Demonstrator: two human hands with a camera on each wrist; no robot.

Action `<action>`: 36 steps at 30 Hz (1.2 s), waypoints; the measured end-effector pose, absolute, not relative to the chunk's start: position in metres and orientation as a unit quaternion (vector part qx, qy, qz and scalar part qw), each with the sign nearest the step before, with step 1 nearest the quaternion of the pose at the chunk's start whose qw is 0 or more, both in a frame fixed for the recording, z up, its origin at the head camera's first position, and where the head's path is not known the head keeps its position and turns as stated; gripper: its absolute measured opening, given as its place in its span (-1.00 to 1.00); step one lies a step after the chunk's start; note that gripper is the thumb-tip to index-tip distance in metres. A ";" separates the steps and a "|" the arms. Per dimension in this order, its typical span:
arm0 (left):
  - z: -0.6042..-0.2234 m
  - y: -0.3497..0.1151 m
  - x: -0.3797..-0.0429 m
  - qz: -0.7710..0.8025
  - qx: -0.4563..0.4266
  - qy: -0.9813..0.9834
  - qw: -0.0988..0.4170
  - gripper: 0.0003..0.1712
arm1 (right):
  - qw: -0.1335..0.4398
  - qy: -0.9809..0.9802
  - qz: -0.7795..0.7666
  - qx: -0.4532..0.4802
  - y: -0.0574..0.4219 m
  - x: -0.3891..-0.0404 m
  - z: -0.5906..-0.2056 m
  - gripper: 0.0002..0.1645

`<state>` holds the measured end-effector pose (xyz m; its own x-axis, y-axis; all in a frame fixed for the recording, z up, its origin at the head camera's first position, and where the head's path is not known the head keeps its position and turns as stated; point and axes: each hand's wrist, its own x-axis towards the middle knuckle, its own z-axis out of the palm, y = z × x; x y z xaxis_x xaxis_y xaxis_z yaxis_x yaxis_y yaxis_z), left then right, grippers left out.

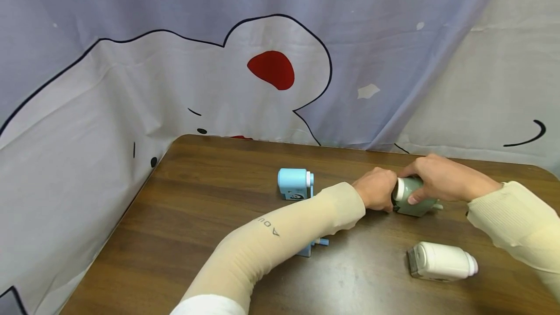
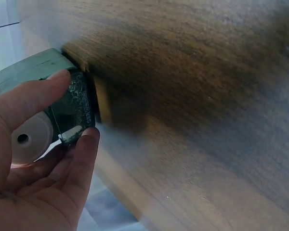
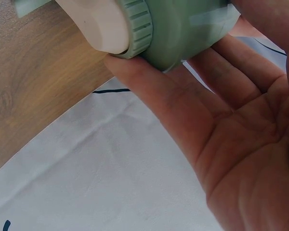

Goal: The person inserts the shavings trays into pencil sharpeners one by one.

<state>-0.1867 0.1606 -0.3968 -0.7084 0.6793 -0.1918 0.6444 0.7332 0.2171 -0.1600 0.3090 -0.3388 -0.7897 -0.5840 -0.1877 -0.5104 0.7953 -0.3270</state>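
Observation:
A green crank pencil sharpener (image 1: 410,206) lies toward the back right of the table, between both hands. My right hand (image 1: 442,179) grips its body from behind, thumb on the near side. From the left, my left hand (image 1: 375,189) pinches the sharpener's dark see-through shavings drawer (image 2: 76,103) between thumb and fingers. The left wrist view also shows the pale round face with the pencil hole (image 2: 23,138). In the right wrist view, a finger lies along the ribbed green ring (image 3: 137,24) by the white hub (image 3: 98,24).
Left of the hands stands a light blue pencil sharpener (image 1: 292,183). A white one (image 1: 446,261) is on its side at the near right. Another blue item (image 1: 305,252) is mostly hidden under the left forearm. A printed curtain (image 1: 350,62) hangs behind the table's back edge.

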 end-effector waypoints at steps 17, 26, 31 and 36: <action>-0.398 0.165 -0.187 0.084 0.333 0.929 0.137 -0.51 | 0.136 0.936 -0.129 -0.297 0.309 -0.159 -0.338 -0.51; -0.398 0.169 -0.186 0.105 0.313 0.934 0.140 -0.47 | 0.137 0.937 -0.132 -0.292 0.309 -0.158 -0.338 -0.48; -0.400 0.170 -0.186 0.112 0.307 0.935 0.139 -0.38 | 0.139 0.938 -0.133 -0.289 0.308 -0.158 -0.337 -0.54; -0.400 0.169 -0.185 0.115 0.308 0.933 0.145 -0.34 | 0.141 0.937 -0.134 -0.289 0.308 -0.158 -0.338 -0.53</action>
